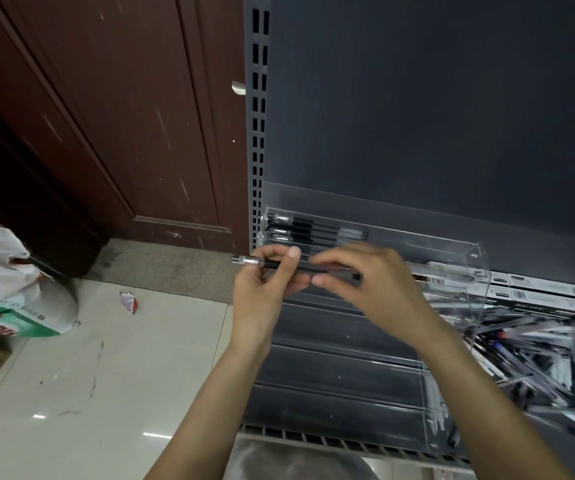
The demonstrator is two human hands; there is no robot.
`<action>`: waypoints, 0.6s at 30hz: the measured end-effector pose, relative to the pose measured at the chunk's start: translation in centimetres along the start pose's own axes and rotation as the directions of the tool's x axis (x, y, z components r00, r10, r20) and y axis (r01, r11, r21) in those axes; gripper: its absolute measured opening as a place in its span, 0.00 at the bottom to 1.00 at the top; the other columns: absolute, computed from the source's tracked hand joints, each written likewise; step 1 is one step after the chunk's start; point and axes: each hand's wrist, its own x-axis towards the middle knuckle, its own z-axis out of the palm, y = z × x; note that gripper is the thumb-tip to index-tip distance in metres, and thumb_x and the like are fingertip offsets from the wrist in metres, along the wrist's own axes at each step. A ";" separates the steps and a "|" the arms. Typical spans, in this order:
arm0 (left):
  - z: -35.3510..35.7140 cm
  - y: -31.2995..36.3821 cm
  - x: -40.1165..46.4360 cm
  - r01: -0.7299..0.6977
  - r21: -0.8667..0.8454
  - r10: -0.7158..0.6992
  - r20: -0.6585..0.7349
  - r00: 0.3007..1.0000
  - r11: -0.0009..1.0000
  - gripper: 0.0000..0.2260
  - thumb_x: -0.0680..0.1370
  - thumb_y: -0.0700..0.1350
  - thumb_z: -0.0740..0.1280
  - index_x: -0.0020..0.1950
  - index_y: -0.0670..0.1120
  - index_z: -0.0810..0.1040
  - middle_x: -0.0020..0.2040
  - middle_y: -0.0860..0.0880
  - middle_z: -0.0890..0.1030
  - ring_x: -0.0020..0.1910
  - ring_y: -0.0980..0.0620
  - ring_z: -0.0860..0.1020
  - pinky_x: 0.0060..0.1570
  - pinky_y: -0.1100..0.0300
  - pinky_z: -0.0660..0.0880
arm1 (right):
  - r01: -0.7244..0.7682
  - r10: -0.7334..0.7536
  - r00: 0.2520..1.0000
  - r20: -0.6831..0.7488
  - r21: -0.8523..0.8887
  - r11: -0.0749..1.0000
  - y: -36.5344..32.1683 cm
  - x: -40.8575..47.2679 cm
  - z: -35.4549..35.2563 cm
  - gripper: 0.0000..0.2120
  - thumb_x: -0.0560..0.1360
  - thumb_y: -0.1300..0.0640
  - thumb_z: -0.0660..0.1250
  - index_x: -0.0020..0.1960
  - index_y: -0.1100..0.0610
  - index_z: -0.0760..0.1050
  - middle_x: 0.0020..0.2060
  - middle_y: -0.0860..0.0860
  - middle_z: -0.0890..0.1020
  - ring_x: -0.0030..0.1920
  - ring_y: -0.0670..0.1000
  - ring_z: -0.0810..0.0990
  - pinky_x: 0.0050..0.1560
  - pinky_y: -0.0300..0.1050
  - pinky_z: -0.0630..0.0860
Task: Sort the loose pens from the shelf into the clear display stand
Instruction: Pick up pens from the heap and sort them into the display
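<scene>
Black pen [289, 266] held level, pinched by left hand [265, 289] and right hand [365, 282], above clear display stand [452, 271]; its near tiers lie open.

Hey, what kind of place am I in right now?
Probably a stationery shop. A slotted metal retail shelf carries a clear display stand, a heap of loose pens and barcoded boxes. Both hands hold a black pen.

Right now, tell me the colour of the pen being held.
Black barrel with a clear end, the pen; head view.
</scene>
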 end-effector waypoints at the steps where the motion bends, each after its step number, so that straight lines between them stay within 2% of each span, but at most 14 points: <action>1: 0.3 0.2 0.0 0.006 -0.026 -0.005 0.023 1.000 1.000 0.08 0.73 0.46 0.67 0.48 0.43 0.77 0.39 0.44 0.82 0.35 0.54 0.82 0.38 0.66 0.78 | 0.012 -0.013 0.999 -0.034 -0.012 1.000 -0.1 -0.4 0.2 0.10 0.73 0.51 0.70 0.53 0.50 0.81 0.46 0.42 0.83 0.46 0.39 0.79 0.48 0.36 0.76; 3: 0.7 0.5 0.2 0.011 -0.044 -0.009 0.057 0.998 0.999 0.07 0.75 0.46 0.67 0.49 0.43 0.77 0.40 0.47 0.82 0.38 0.54 0.82 0.40 0.64 0.78 | -0.006 0.011 0.986 -0.163 0.032 0.999 0.5 -0.4 0.0 0.08 0.72 0.55 0.71 0.51 0.52 0.82 0.45 0.44 0.84 0.45 0.42 0.81 0.48 0.39 0.77; 5: 0.3 0.5 0.9 -0.096 0.124 0.096 0.006 0.995 0.988 0.11 0.73 0.51 0.68 0.52 0.46 0.78 0.40 0.55 0.82 0.40 0.57 0.81 0.41 0.62 0.78 | -0.053 0.067 0.952 -0.297 0.058 0.997 1.8 0.0 -0.5 0.07 0.72 0.56 0.71 0.50 0.52 0.83 0.44 0.45 0.83 0.44 0.45 0.80 0.47 0.41 0.76; 6: -0.4 0.4 1.5 -0.201 0.290 0.216 -0.020 0.976 0.936 0.12 0.74 0.52 0.68 0.53 0.48 0.78 0.41 0.57 0.81 0.41 0.58 0.79 0.42 0.61 0.77 | -0.085 0.097 0.937 -0.335 0.051 0.995 2.6 0.3 -0.8 0.07 0.72 0.56 0.71 0.49 0.53 0.83 0.43 0.45 0.82 0.45 0.47 0.80 0.46 0.42 0.76; 8: -2.0 0.3 2.9 -0.359 0.592 0.439 0.010 0.899 0.722 0.12 0.76 0.53 0.67 0.57 0.50 0.76 0.43 0.58 0.79 0.44 0.57 0.77 0.44 0.60 0.75 | -0.165 0.151 0.926 -0.346 -0.011 0.986 4.0 0.9 -1.0 0.07 0.72 0.55 0.72 0.50 0.53 0.83 0.43 0.45 0.78 0.46 0.50 0.76 0.47 0.41 0.73; 9: -2.7 0.2 3.5 -0.392 0.674 0.493 0.047 0.869 0.626 0.13 0.77 0.53 0.66 0.59 0.50 0.76 0.46 0.57 0.78 0.47 0.55 0.76 0.47 0.59 0.74 | -0.192 0.163 0.928 -0.336 -0.055 0.980 4.5 1.2 -0.9 0.07 0.72 0.55 0.72 0.50 0.52 0.83 0.42 0.45 0.76 0.46 0.51 0.75 0.47 0.40 0.71; 11: -3.5 0.0 4.6 -0.427 0.764 0.530 0.133 0.838 0.484 0.16 0.76 0.53 0.64 0.61 0.48 0.76 0.53 0.52 0.77 0.53 0.52 0.73 0.52 0.59 0.71 | -0.208 0.162 0.938 -0.308 -0.125 0.970 4.9 1.8 -0.5 0.07 0.71 0.55 0.72 0.49 0.52 0.84 0.41 0.45 0.75 0.45 0.50 0.72 0.46 0.40 0.68; 14: -3.9 -0.6 5.4 -0.504 0.808 0.535 0.292 0.793 0.306 0.18 0.77 0.52 0.63 0.64 0.48 0.76 0.60 0.50 0.76 0.60 0.52 0.69 0.59 0.59 0.67 | -0.173 0.111 0.955 -0.274 -0.217 0.961 4.9 2.6 0.1 0.07 0.70 0.55 0.73 0.49 0.51 0.84 0.40 0.46 0.77 0.42 0.49 0.69 0.47 0.44 0.69; 18: -3.8 -1.2 5.6 -0.526 0.826 0.482 0.383 0.788 0.202 0.19 0.79 0.55 0.57 0.65 0.50 0.75 0.68 0.53 0.73 0.69 0.51 0.65 0.66 0.53 0.62 | -0.156 0.085 0.964 -0.251 -0.278 0.948 4.2 3.3 0.7 0.10 0.69 0.55 0.74 0.50 0.53 0.83 0.40 0.48 0.80 0.41 0.48 0.70 0.49 0.45 0.70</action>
